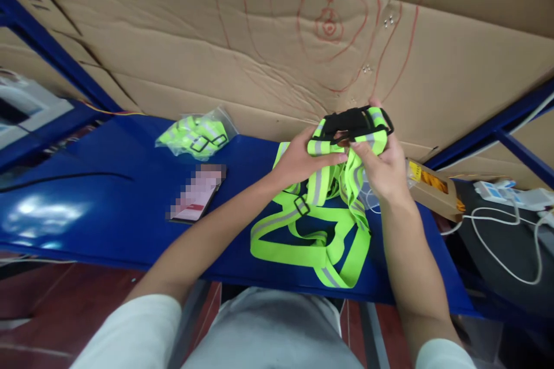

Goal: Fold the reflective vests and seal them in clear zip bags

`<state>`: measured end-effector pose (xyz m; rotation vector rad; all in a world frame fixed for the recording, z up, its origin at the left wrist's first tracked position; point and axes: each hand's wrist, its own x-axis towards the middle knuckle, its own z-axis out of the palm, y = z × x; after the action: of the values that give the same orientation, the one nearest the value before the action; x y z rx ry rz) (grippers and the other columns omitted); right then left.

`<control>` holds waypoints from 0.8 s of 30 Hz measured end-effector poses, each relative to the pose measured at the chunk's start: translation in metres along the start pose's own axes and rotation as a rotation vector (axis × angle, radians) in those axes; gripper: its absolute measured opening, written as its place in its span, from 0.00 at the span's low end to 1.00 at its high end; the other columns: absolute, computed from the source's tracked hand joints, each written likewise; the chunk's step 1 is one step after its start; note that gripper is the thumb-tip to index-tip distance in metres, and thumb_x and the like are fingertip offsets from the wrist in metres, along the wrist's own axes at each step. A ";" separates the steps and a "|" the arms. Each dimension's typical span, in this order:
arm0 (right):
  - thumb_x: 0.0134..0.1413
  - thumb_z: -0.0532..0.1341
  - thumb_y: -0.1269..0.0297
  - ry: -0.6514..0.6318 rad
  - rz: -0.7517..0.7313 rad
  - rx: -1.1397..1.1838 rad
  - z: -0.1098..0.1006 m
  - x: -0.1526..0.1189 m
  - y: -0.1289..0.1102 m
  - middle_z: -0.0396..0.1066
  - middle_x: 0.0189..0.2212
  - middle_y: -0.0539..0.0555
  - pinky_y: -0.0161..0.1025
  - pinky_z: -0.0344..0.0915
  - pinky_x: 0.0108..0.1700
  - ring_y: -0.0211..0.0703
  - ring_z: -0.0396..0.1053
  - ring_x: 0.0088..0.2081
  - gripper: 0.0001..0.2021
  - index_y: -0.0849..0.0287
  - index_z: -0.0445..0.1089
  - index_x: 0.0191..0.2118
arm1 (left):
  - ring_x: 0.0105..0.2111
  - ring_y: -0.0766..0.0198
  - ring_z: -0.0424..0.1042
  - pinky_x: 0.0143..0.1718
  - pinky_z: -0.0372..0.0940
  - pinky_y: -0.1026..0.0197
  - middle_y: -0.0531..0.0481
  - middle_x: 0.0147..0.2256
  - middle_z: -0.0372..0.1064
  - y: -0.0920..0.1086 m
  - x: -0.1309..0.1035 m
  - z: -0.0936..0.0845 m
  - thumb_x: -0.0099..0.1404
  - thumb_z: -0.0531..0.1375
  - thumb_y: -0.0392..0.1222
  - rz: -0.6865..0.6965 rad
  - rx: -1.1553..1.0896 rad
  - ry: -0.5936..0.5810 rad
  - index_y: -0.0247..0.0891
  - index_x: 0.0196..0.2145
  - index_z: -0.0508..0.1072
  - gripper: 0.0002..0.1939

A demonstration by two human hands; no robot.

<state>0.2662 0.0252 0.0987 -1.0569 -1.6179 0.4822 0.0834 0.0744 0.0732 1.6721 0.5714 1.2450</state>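
A neon yellow-green strap harness with grey reflective stripes lies in loops on the blue table, its upper part raised off the surface. My left hand grips the raised straps from the left, thumb pointing right across them. On the other side, my right hand holds the same bundle, its thumb on the front of a strap. Between both hands, at the top, sits a black buckle or elastic section. A black slider shows on a lower strap. Fingers behind the bundle are partly hidden.
A clear bag of similar green straps lies at the back left, with a phone in front of it. The blue table meets a cardboard wall. To the right are an open cardboard box and white cables.
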 end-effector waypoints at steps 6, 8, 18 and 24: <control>0.55 0.74 0.52 -0.042 0.184 0.196 0.002 0.002 -0.005 0.78 0.56 0.53 0.59 0.69 0.67 0.54 0.76 0.59 0.31 0.50 0.71 0.63 | 0.50 0.54 0.78 0.56 0.69 0.53 0.44 0.45 0.80 0.013 -0.004 -0.005 0.65 0.68 0.47 -0.026 0.055 0.056 0.34 0.45 0.79 0.15; 0.50 0.77 0.55 -0.093 0.263 0.254 0.003 0.003 -0.010 0.80 0.53 0.53 0.56 0.71 0.66 0.54 0.76 0.58 0.28 0.53 0.75 0.57 | 0.41 0.57 0.78 0.48 0.70 0.56 0.47 0.37 0.80 0.017 -0.004 -0.010 0.64 0.68 0.45 -0.052 0.065 0.078 0.34 0.36 0.79 0.10; 0.46 0.76 0.60 -0.102 0.512 0.652 -0.001 0.008 -0.021 0.76 0.31 0.48 0.35 0.71 0.25 0.39 0.73 0.29 0.15 0.54 0.76 0.40 | 0.25 0.67 0.68 0.29 0.64 0.62 0.56 0.24 0.68 0.030 0.000 -0.017 0.61 0.73 0.52 -0.292 -0.303 -0.243 0.36 0.41 0.78 0.19; 0.59 0.70 0.43 -0.194 0.454 0.446 0.003 -0.002 -0.015 0.79 0.36 0.52 0.42 0.78 0.37 0.47 0.79 0.39 0.18 0.52 0.78 0.43 | 0.38 0.60 0.78 0.38 0.70 0.61 0.46 0.36 0.79 0.045 -0.005 -0.015 0.67 0.68 0.58 -0.108 -0.112 -0.177 0.34 0.44 0.80 0.22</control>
<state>0.2573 0.0165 0.1082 -1.0504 -1.3354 1.2207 0.0601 0.0562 0.1106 1.6158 0.4690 1.0212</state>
